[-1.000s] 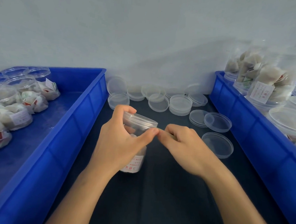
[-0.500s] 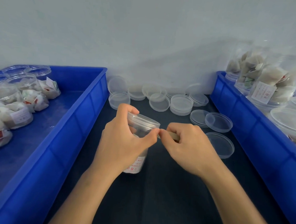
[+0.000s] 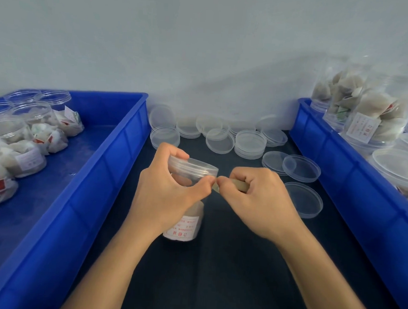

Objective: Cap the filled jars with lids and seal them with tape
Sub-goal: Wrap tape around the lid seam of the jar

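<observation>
Left hand (image 3: 165, 190) grips the clear plastic lidded jar (image 3: 188, 200) at its ribbed rim, standing mid-mat on the dark mat (image 3: 215, 285). Right hand (image 3: 257, 202) pinches a tan tape roll (image 3: 240, 185) at the lid edge. White label, red print, unreadable. Loose round clear lids (image 3: 248, 142) line the mat's far edge between two blue plastic bins (image 3: 118, 154).

Two hands are in view, the left hand (image 3: 165, 195) and the right hand (image 3: 257, 202), with one capped jar (image 3: 185, 224) and one tape roll (image 3: 240, 185) between them. Two blue bins flank the dark mat, the left bin (image 3: 82, 195) at nine o'clock and the right bin (image 3: 352, 185) at three o'clock. Loose lids (image 3: 301, 168) lie at twelve o'clock in roughly a dozen singles and stacks; the exact number cannot be told, nor the filled jars in each bin.
</observation>
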Available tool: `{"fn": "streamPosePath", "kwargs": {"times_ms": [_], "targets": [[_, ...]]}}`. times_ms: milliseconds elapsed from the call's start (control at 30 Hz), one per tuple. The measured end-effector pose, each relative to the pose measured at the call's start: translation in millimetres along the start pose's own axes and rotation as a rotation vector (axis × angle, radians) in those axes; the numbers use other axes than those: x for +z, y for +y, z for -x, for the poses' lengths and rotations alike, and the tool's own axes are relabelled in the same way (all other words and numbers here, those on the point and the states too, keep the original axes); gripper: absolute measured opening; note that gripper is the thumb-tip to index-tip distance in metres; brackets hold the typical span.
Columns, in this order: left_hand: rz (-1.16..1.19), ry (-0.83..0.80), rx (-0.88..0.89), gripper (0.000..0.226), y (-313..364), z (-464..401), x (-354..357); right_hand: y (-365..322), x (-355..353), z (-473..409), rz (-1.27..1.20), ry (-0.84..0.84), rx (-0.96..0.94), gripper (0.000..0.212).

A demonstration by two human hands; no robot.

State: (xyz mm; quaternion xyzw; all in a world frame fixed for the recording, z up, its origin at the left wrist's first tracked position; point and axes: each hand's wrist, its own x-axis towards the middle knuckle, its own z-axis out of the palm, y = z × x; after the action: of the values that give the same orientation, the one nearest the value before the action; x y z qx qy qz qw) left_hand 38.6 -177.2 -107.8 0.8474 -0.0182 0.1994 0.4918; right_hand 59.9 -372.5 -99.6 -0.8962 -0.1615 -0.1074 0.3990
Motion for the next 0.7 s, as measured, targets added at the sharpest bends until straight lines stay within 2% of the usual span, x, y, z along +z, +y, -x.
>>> {"fn": "streamPosePath", "kwargs": {"times_ms": [167, 300, 367, 400, 467, 500, 567, 633, 700], "targets": [[0.114, -0.028, -0.075, 0.054, -9.2, -5.0, -2.0, -0.5, 0.6, -2.1, -0.171, 0.017, 0.018, 0.05], [0.355, -0.138, -0.24, 0.062, -7.9, -7.0, -4.9, -4.5, -1.3, -0.7, -0.326, -0.013, 0.064, 0.046], [0.649, -0.278, -0.34, 0.049, -8.7, -8.6, -9.6, -6.8, -6.7, -1.8, -0.475, 0.008, 0.115, 0.041], [0.844, -0.325, -0.422, 0.042, -9.5, -9.8, -14.3, -4.7, -12.5, -3.6, -0.639, 0.062, 0.173, 0.038], [1.194, -0.236, -0.553, 0.051, -17.9, -13.5, -27.4, 7.3, -31.9, -7.8, -1.016, 0.177, 0.295, 0.039], [1.266, -0.192, -0.546, 0.057, -22.4, -13.4, -31.1, 14.8, -39.6, -8.8, -1.088, 0.226, 0.325, 0.041], [1.285, -0.199, -0.535, 0.06, -22.2, -11.9, -30.2, 24.5, -42.3, -11.5, -0.989, 0.265, 0.371, 0.043], [1.21, -0.235, -0.539, 0.078, -18.7, -9.4, -16.1, 26.6, -28.9, -12.1, -0.63, 0.233, 0.358, 0.043], [1.1, -0.293, -0.524, 0.094, -14.4, -8.0, -6.2, 23.2, -7.9, -5.7, -0.251, 0.148, 0.148, 0.049]]}}
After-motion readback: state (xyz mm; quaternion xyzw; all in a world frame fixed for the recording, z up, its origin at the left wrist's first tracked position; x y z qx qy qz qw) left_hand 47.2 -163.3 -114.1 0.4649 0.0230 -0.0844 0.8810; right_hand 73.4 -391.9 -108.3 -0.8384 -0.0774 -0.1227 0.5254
